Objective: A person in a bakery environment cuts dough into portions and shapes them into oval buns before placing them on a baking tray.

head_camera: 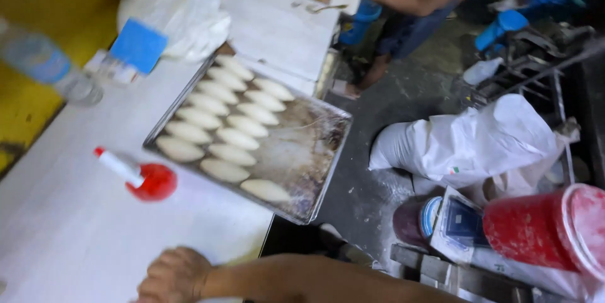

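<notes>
The one hand (173,276) in view, whether left or right unclear, rested curled into a loose fist on the white table (75,215), holding nothing. The metal tray (302,171) lay well ahead of it, bearing two rows of pale oval dough pieces (220,128), its near corner overhanging the table edge. A red brush (148,180) lay between, with bare tabletop around.

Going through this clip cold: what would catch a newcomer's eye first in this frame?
Most likely the metal baking tray in the middle of the white table, lined with rows of pale oval dough pieces. Next comes the red brush lying just left of the tray, then the red bucket on the floor at lower right beside a white sack. One hand rests fisted on the table's near edge; which hand it is cannot be told.
</notes>
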